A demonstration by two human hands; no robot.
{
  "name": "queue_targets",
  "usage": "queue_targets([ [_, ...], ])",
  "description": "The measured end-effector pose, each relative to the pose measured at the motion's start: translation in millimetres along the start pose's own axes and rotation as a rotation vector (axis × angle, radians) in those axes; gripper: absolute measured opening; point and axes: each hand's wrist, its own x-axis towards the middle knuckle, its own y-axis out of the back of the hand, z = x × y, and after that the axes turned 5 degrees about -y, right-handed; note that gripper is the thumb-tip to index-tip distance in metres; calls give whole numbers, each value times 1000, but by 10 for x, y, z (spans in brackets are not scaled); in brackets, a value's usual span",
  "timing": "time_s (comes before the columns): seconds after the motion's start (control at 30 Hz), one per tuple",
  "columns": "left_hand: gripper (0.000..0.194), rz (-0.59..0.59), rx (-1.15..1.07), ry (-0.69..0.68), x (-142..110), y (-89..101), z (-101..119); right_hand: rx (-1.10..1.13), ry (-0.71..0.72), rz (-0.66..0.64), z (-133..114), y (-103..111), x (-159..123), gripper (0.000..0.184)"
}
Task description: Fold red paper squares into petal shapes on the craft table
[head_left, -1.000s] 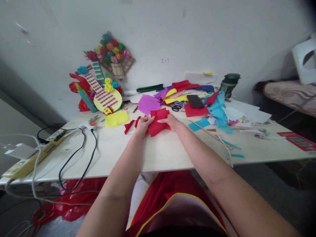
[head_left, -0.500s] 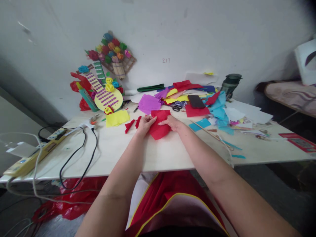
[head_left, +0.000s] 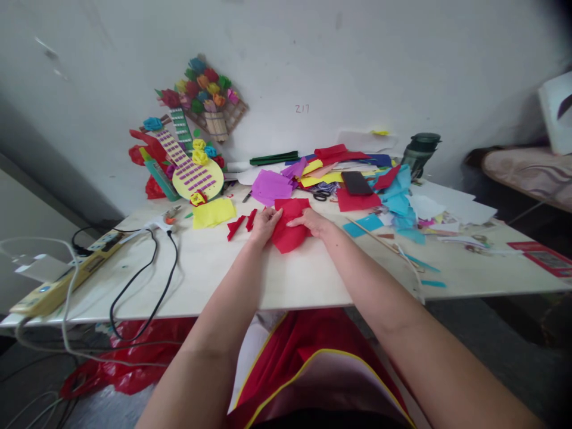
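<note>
Both my hands rest on a red sheet of paper lying on the pale table in front of me. My left hand grips the sheet's left edge with its fingers curled onto it. My right hand presses on the sheet's right part, its fingers closed over the paper. Two small red scraps lie just left of my left hand. A purple sheet lies right behind the red one.
A heap of coloured paper, black scissors and a dark phone lie behind. A paper guitar and flower craft lean on the wall. A power strip with cables lies left, a dark cup at the back right.
My hands stay on the red sheet and have shifted it slightly; the view has drifted a little. Nothing else has moved.
</note>
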Motion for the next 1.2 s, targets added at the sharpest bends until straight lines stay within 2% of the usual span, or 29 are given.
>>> queue_targets([
  [0.3,37,14,-126,23,-34,9,86,-5,16,8,9,10,17,27],
  [0.5,39,-49,-232,107,-89,33,168,29,45,51,-13,3,7,29],
  [0.63,41,-87,-207,152,-99,39,191,72,105,77,-18,32,22,29],
  [0.8,41,-28,-131,118,-57,16,118,83,137,97,5,49,55,29],
  [0.93,39,-19,-127,157,-39,7,74,82,163,112,27,37,81,30],
  [1.2,42,-46,-127,197,-87,23,158,84,174,125,39,35,95,32],
])
